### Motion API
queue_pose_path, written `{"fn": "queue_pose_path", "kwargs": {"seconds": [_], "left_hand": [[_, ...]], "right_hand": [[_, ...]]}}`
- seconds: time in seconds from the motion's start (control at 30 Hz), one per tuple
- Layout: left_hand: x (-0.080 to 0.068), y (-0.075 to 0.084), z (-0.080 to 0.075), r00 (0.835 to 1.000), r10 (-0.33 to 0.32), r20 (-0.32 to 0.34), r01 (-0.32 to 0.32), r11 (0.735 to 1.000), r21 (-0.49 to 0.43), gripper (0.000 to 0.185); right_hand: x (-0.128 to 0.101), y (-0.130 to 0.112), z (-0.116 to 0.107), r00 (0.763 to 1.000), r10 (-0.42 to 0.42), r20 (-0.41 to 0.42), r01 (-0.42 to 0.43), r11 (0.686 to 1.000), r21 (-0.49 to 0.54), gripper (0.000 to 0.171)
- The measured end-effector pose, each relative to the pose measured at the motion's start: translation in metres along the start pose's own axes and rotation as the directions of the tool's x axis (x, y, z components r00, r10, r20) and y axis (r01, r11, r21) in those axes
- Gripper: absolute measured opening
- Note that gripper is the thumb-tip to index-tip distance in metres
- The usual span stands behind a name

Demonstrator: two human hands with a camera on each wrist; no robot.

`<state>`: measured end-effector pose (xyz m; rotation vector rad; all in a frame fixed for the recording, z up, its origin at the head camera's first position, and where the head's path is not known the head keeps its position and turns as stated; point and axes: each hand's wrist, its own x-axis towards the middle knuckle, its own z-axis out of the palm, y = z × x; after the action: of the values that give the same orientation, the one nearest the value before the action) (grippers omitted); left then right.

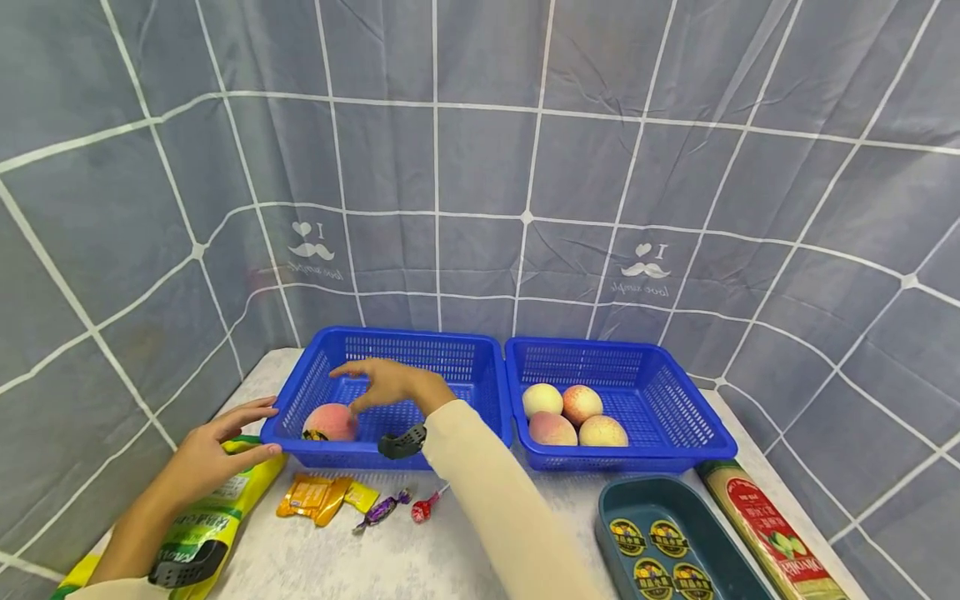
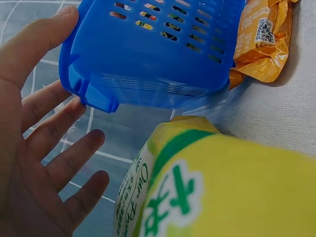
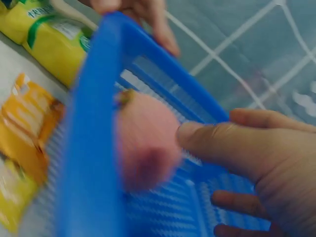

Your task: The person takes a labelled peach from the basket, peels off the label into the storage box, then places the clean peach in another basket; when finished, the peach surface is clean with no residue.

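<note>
I am reaching my right hand (image 1: 390,385) into the left blue basket (image 1: 457,354), fingers spread and loose, holding nothing; my thumb (image 3: 212,143) is hovering right beside the peach (image 1: 330,422), and I cannot tell whether it is touching the skin. The peach is lying in the basket's front left corner, against the front wall. It is nearly round, so it is showing no clear long axis; in the right wrist view its dark stem end (image 3: 126,97) is pointing up and toward the basket's left rim.

My left hand (image 1: 217,446) is resting open at the basket's outer left corner, fingers straight and spread, the fingertips (image 1: 264,407) lying against the rim. Under that hand a yellow-green bag (image 1: 213,512) is lying just left of the basket. An orange packet (image 1: 313,497) and wrapped sweets (image 1: 386,506) are lying just in front of the basket.
</note>
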<state>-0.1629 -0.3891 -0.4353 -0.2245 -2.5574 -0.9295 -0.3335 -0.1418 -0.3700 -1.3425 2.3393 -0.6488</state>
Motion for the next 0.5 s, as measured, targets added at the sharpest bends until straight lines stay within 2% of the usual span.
{"fn": "queue_pose_path", "kwargs": {"seconds": [0.1,0.17,0.23,0.37,0.5], "left_hand": [[-0.004,-0.001,0.000,1.000,-0.013,0.004,0.013,1.000,-0.007,0.048],[-0.005,-0.001,0.001,1.000,-0.014,0.006,0.015,1.000,-0.017,0.048],[-0.005,-0.001,0.003,1.000,-0.011,0.003,0.011,1.000,-0.022,0.048],[-0.002,-0.003,0.005,1.000,0.008,-0.009,-0.008,1.000,-0.025,0.047],[-0.001,-0.005,0.003,1.000,0.001,-0.011,-0.001,1.000,-0.023,0.047]], "right_hand": [[0.013,-0.010,0.016,0.996,0.016,0.093,-0.013,1.000,-0.026,0.068],[0.017,-0.014,0.024,0.991,0.033,0.131,-0.027,0.999,-0.044,0.067],[0.019,-0.015,0.029,0.988,0.048,0.148,-0.046,0.999,-0.016,0.064],[0.022,-0.012,0.034,0.991,0.020,0.131,-0.023,1.000,0.021,0.057],[0.021,-0.009,0.029,0.999,-0.033,0.040,0.033,0.999,0.001,0.039]]}}
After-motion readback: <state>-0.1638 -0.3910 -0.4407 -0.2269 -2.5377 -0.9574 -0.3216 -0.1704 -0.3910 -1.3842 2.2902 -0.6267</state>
